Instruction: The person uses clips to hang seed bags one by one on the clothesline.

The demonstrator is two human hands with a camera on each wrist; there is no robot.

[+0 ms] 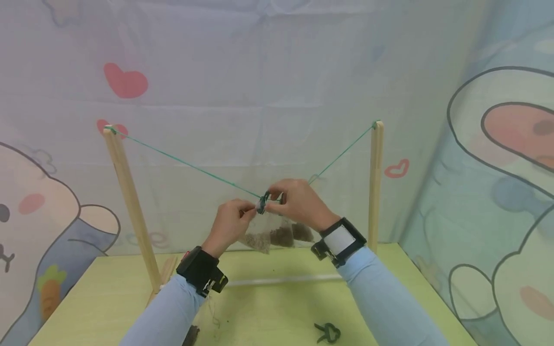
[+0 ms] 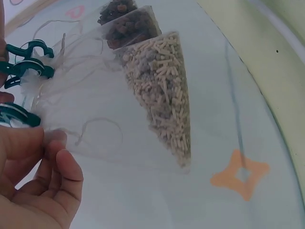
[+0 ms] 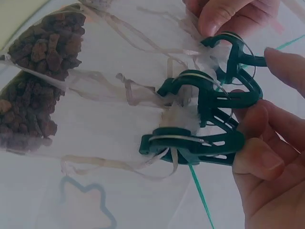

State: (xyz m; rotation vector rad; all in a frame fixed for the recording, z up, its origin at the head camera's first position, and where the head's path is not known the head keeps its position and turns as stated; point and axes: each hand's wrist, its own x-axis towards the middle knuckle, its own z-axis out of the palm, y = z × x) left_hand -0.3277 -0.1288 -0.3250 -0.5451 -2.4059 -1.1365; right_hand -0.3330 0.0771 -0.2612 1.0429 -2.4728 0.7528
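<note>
Near the middle of a sagging green string [image 1: 186,163], my left hand [image 1: 231,221] pinches the top edge of a sheer drawstring bag [image 2: 162,86] filled with pale pellets. My right hand [image 1: 300,204] is just right of it, its fingers on the handles of a green spring clip [image 3: 233,55] at that bag's gathered top. A second green clip [image 3: 205,90] and a third green clip [image 3: 186,145] sit close beside it on the string. Two sheer bags of brown stones, one bag [image 3: 47,43] and another bag [image 3: 26,114], hang from these clips.
The string runs between a left wooden post [image 1: 130,192] and a right wooden post [image 1: 374,192]. On the yellow table [image 1: 268,307] lie a loose green clip [image 1: 330,332] and a dark-filled bag [image 1: 191,335] by the left sleeve. A printed cloth [image 1: 259,86] hangs behind.
</note>
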